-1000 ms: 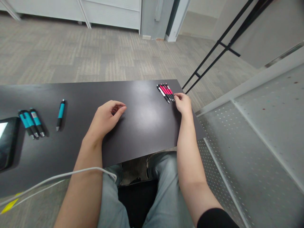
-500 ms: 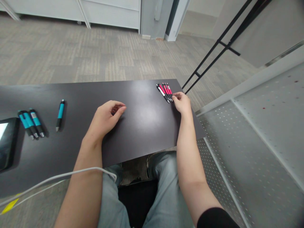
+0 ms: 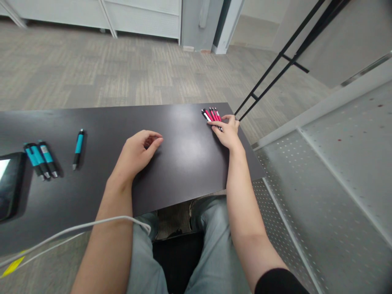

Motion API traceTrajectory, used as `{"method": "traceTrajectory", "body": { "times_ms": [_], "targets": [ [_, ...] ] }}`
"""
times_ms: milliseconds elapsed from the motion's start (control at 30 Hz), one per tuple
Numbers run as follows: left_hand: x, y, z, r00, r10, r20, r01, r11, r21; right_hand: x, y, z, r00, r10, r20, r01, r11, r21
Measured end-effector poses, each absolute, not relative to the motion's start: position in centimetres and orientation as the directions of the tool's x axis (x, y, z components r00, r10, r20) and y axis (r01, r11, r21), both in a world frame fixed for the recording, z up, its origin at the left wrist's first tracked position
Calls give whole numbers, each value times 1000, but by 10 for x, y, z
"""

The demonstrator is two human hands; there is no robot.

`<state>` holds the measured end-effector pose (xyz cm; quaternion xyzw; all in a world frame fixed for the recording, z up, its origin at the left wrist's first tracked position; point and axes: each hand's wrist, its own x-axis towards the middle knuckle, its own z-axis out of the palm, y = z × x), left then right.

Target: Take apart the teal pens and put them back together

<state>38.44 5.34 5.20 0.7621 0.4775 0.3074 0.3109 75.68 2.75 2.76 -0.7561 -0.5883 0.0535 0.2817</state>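
At the table's far right corner lies a close row of several red and black pens. My right hand is over their near ends with its fingers spread, thumb and fingertips at the pens and partly hiding them. Nothing appears lifted off the table. My left hand rests on the dark table, fingers loosely curled with a gap between thumb and forefinger, and no object shows in it. Left of it lies a single teal and black pen, apart from a group of teal pens.
A black tablet-like device sits at the table's left edge. A white cable crosses my left forearm. Black metal bars rise past the right corner, and a perforated panel stands at the right.
My right hand has shifted slightly left and opened its fingers across the near ends of the red pens. The left hand and the teal pens stay where they were.
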Motion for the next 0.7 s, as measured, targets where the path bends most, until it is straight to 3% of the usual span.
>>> {"method": "traceTrajectory", "body": {
  "times_ms": [367, 700],
  "targets": [
    [385, 53, 55, 357, 920, 160, 531, -341, 775, 751, 31, 25, 313, 925, 215, 849, -171, -500],
    [385, 55, 51, 362, 911, 196, 481, -363, 798, 751, 30, 31, 296, 945, 143, 899, -225, -376]
  ]
}}
